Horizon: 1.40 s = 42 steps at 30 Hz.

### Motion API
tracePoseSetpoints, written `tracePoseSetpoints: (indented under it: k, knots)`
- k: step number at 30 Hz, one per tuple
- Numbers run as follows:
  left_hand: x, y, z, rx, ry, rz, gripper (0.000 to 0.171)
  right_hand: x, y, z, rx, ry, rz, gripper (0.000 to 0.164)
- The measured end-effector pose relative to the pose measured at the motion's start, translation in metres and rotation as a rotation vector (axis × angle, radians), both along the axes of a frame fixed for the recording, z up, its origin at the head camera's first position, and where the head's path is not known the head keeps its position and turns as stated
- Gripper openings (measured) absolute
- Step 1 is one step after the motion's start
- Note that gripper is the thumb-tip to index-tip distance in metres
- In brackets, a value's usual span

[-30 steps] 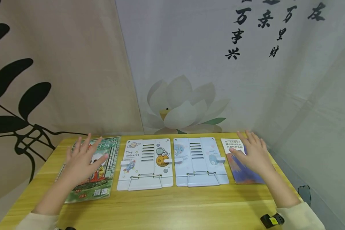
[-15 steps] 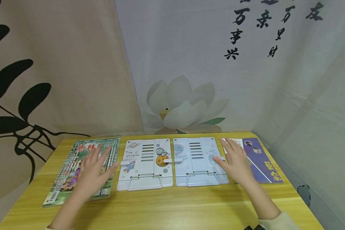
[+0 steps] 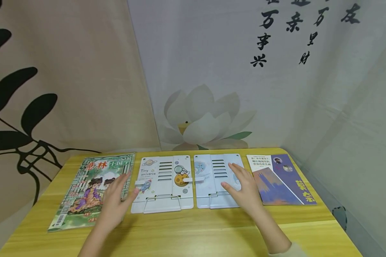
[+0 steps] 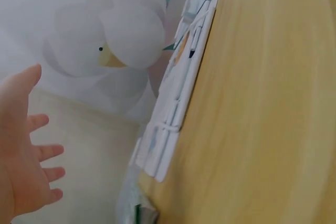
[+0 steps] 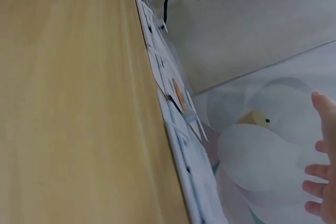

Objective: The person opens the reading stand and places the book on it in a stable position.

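Two white folding book stands lie flat side by side on the table. The left book stand (image 3: pixel 165 203) carries a planet, a rocket and "Tiny universe" lettering; the right book stand (image 3: pixel 209 185) has pale blue prints. My left hand (image 3: pixel 114 203), fingers spread, hovers between a green magazine (image 3: pixel 87 192) and the left stand, overlapping the magazine's right edge in the head view. Above the right part of the other stand is my right hand (image 3: pixel 246 191), its fingers extended and holding nothing. Both wrist views show the left hand (image 4: pixel 21 150) and the right hand (image 5: pixel 325 166) raised off the tabletop.
A purple and white book (image 3: pixel 280 182) lies to the right of the stands. The wooden table (image 3: pixel 180 235) reaches back to a fabric curtain (image 3: pixel 199 53) printed with a lotus, leaves and black characters. The magazine lies at the far left, slightly turned.
Both hands have moved inward: the left from over the magazine toward the left stand, the right from over the purple book to above the right stand. Stands, magazine and book have stayed put.
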<state>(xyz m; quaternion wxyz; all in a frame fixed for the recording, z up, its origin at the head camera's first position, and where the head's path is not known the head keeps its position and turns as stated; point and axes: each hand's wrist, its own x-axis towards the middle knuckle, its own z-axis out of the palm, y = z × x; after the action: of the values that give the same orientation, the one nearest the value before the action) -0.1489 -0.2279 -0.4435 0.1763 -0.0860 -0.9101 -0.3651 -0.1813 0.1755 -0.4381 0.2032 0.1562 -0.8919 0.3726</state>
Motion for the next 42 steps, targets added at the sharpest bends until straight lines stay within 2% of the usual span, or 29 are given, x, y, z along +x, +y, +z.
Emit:
tracePoseSetpoints:
  k: [6,11,16,24,28,34,42]
  knots:
    - [0.002,0.006,-0.010,0.080,-0.027,0.030,0.061,0.001,-0.020,-0.015,-0.109,-0.067,0.030,0.061]
    - [0.002,0.012,-0.019,0.143,-0.035,0.031,0.056,0.002,-0.035,-0.025,-0.194,-0.116,0.047,0.058]
    - [-0.001,0.013,-0.031,0.182,-0.041,0.024,0.052,0.002,-0.051,-0.034,-0.247,-0.111,0.083,0.054]
    - [-0.004,0.015,-0.047,0.233,-0.059,0.071,0.045,0.002,-0.076,-0.044,-0.297,-0.115,0.174,0.045]
    - [-0.004,0.016,-0.052,0.242,-0.062,0.088,0.042,0.004,-0.087,-0.047,-0.304,-0.164,0.186,0.041]
    - [-0.004,0.015,-0.060,0.232,-0.020,0.084,0.033,0.005,-0.101,-0.052,-0.343,-0.253,0.208,0.041]
    - [-0.004,0.015,-0.070,0.227,-0.042,0.100,0.030,0.006,-0.116,-0.063,-0.340,-0.274,0.239,0.035]
